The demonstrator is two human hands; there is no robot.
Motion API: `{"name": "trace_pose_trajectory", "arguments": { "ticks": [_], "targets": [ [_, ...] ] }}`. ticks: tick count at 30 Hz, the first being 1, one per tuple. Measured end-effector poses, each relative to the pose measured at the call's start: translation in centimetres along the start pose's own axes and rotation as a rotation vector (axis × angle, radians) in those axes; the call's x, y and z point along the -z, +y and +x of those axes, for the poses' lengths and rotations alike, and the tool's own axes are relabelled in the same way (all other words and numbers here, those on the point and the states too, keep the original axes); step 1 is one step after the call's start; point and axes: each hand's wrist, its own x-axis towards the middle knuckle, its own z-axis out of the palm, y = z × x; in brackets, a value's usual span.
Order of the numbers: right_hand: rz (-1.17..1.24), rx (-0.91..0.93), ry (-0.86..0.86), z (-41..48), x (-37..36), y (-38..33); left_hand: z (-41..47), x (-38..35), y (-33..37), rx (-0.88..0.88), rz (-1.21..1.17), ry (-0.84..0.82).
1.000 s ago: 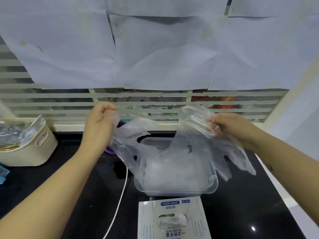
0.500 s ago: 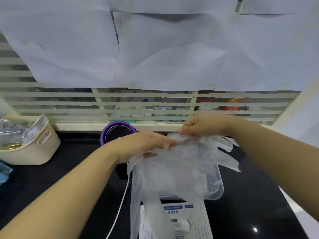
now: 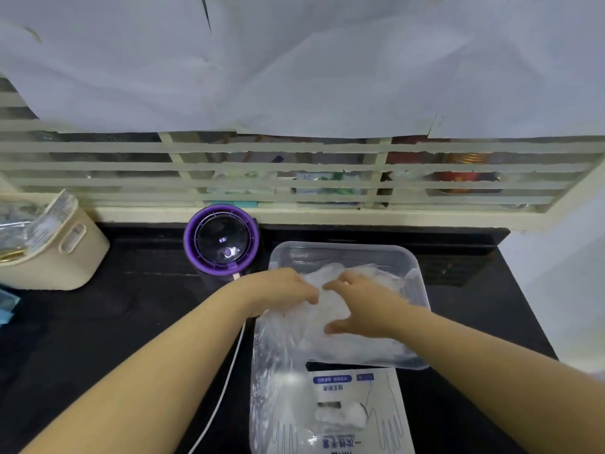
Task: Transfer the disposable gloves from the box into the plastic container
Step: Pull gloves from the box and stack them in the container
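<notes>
We see the disposable gloves (image 3: 370, 273) heaped as a crumpled, translucent mass inside the plastic container (image 3: 347, 249), which stands on the black counter (image 3: 98, 339). One loose glove (image 3: 271, 381) spills over the container's near left wall and lies down across the left part of the box (image 3: 360, 417).

The left hand (image 3: 283, 288) rests on the left side of the heap with its fingers bent down into the film; we cannot tell whether they pinch it or merely press it. The right hand (image 3: 358, 306) lies flat on the middle of the heap, fingers fairly straight and the thumb spread wide towards us, pressing on the gloves and gripping nothing.

The box lies flat just in front of the container, touching or nearly touching its near wall; its printed top shows glove outlines, and a white tuft of gloves pokes out of its slot.

A white cable (image 3: 226, 381) runs along the counter to the left of the box, passing under the left forearm. A round purple appliance (image 3: 221, 242) with a dark domed top stands just beyond the container's far left corner. A beige basket (image 3: 65, 260) holding clear wrappers sits well apart at the left edge. Behind the counter we see pale horizontal slats (image 3: 294, 165), and above them hang large white paper sheets (image 3: 294, 60).
</notes>
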Motion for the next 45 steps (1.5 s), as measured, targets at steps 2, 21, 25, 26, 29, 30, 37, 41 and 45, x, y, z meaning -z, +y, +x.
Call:
{"name": "trace_pose_trajectory", "arguments": {
  "ticks": [2, 21, 25, 26, 29, 30, 37, 41, 45],
  "targets": [
    [-0.02, -0.014, -0.056, 1.1, -1.3, -0.1, 0.3, 0.0, 0.2, 0.023, 0.065, -0.003],
    [0.275, 0.03, 0.079, -2.8, 7.0, 0.2, -7.1, 5.5, 0.1, -0.225, -0.808, 0.093],
    [0.938, 0.174, 0.083, -5.8, 10.2, -0.4, -7.9, 5.4, 1.8, -0.272, -1.018, 0.069],
    [1.037, 0.227, 0.043, -6.5, 10.6, -0.9, -8.1, 5.3, 2.4, -0.28, -1.071, 0.058],
    [1.017, 0.334, -0.002, -7.3, 10.5, -1.9, -8.2, 5.1, 3.8, -0.335, -1.164, -0.009],
    [1.005, 0.357, -0.016, -7.0, 10.3, -2.3, -8.2, 5.1, 4.2, -0.36, -1.176, -0.024],
    [0.834, 0.149, 0.054, -5.5, 10.1, -2.4, -7.5, 5.8, 6.2, -0.484, -1.198, -0.044],
    [0.519, -0.034, 0.352, -4.8, 11.9, -0.2, -6.8, 7.1, 4.6, -0.504, -0.843, 0.15],
    [0.294, -0.114, 0.866, -4.9, 13.4, 2.1, -6.8, 7.6, 3.4, -0.571, -0.35, 0.431]
  ]
}}
